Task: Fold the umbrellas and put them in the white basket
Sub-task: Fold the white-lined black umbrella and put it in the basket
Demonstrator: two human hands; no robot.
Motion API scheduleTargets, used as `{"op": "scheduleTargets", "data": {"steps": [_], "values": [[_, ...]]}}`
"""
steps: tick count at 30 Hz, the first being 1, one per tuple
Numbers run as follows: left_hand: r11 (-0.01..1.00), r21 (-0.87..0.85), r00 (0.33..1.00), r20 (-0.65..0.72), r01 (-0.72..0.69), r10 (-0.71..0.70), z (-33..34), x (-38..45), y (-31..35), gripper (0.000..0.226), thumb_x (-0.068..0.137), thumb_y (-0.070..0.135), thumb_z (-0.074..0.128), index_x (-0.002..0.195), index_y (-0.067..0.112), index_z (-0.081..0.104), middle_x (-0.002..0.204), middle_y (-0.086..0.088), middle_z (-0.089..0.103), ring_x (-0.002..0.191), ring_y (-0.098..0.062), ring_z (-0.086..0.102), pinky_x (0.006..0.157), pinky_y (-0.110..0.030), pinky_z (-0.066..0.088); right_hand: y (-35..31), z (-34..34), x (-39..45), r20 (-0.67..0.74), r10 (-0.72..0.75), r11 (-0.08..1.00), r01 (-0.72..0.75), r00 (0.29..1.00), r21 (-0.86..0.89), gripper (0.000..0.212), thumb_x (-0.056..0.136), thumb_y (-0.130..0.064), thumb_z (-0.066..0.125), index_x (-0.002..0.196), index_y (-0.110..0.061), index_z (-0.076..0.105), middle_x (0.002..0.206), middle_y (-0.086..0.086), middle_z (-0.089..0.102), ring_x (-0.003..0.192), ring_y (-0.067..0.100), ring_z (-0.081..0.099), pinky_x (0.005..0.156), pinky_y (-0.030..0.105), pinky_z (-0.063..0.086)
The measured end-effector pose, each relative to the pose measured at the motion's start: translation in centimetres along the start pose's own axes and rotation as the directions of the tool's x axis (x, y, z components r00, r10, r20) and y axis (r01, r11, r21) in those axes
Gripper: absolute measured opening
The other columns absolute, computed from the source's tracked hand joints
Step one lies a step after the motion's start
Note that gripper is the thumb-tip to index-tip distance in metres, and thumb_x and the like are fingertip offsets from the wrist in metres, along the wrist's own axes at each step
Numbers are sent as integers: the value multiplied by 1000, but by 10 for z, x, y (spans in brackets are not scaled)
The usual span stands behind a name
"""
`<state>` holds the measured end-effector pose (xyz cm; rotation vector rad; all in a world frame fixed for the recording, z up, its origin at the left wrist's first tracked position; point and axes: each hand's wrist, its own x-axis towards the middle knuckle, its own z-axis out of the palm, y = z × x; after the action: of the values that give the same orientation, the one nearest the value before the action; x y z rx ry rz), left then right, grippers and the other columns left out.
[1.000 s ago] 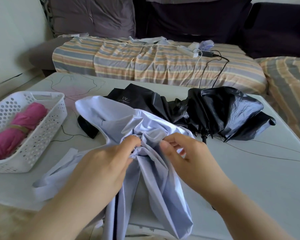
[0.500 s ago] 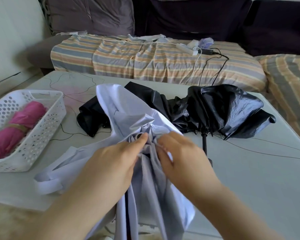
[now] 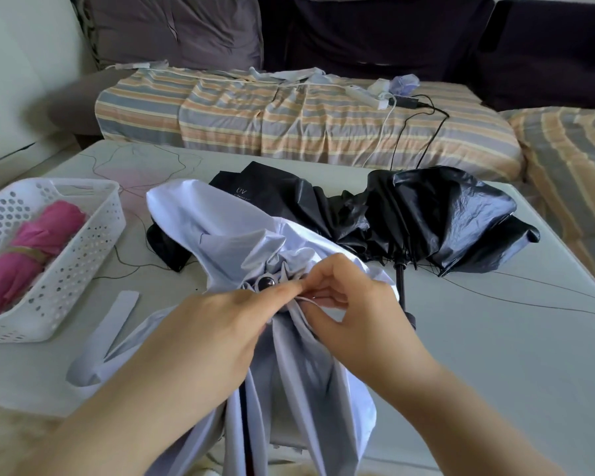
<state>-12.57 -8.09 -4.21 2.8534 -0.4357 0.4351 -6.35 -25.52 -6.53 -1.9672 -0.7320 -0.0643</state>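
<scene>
- Fabric of the lilac umbrella (image 3: pixel 241 242) hides its shaft; its lower end runs off the bottom edge.
- Its long axis runs from the near bench (image 3: pixel 495 355) edge away, cap (image 3: pixel 264 282) pointing off from the person.
- Left hand (image 3: pixel 217 328) and right hand (image 3: pixel 351 314) both pinch gathered cloth beside the cap.
- Black umbrella (image 3: pixel 426 214) lies crosswise behind.
- Pink umbrella (image 3: pixel 31 249) lies in the basket (image 3: pixel 93 235), left.

lavender umbrella (image 3: pixel 234 242) bunched, black umbrella (image 3: pixel 437 214) unfolded

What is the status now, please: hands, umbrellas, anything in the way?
Left hand and right hand pinch lilac umbrella at its gathered top. Pink umbrella in white basket. Black umbrella unfolded behind, not blocking.
</scene>
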Motion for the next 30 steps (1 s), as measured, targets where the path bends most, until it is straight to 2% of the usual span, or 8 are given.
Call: {"op": "scheduleTargets", "data": {"steps": [7,11,13,16,18,22,25,30], "values": [[996,31,996,39,79,-80,1,-2,-2,83,51,-4,79,122,30,54,55,8,60,38,-16,52,32,-15,24,-8,-1,-3,93,82,996,-85,992,29,35,86,7,52,98,-25,45,107,-15,67,105,-8,60,92,10,44],[978,142,986,47,153,-161,-2,5,4,77,62,1,77,129,31,54,68,6,65,49,-17,59,38,-28,42,-2,-15,-8,223,231,896,-117,947,-428,39,86,-12,50,119,-33,44,122,-18,55,113,5,53,87,27,45],[958,129,967,-31,256,-254,-1,5,-3,65,83,8,60,138,39,42,87,2,68,72,-24,64,55,-32,45,6,-32,-11,285,419,782,-183,862,-596,29,86,-17,47,111,-32,51,112,-11,59,103,15,57,76,29,45],[943,57,945,-31,328,-327,-4,6,-4,53,66,-5,72,107,29,70,54,-2,58,48,-31,58,41,-28,38,8,-54,-14,181,579,703,-374,795,-605,21,85,-19,47,93,-36,56,86,-15,63,77,7,61,60,22,45],[949,106,955,-67,296,-290,0,6,-7,52,51,-11,77,91,22,74,44,-2,54,34,-29,51,31,-27,38,10,-65,-14,140,576,732,-432,805,-528,16,86,-25,54,93,-40,56,84,-19,63,65,-1,58,55,17,41],[941,39,939,-99,335,-330,7,10,-11,50,59,-11,73,98,19,74,57,-10,67,40,-33,58,34,-36,49,11,-81,-15,225,570,790,-451,791,-416,11,86,-34,60,93,-43,59,98,-27,63,70,-5,62,68,19,49],[955,47,952,-106,292,-286,12,11,-2,51,55,-13,74,96,17,74,51,-6,63,36,-30,55,30,-33,45,12,-82,-15,38,511,777,-443,859,-447,17,85,-28,66,91,-40,56,100,-19,60,79,-4,55,63,11,43],[959,48,952,-145,279,-270,13,14,-2,48,57,-12,74,99,12,74,55,-8,66,39,-32,57,32,-34,46,-22,-68,-13,10,171,911,-154,985,-382,21,69,-34,77,77,-31,58,75,-13,57,76,-2,52,68,10,42]]}}
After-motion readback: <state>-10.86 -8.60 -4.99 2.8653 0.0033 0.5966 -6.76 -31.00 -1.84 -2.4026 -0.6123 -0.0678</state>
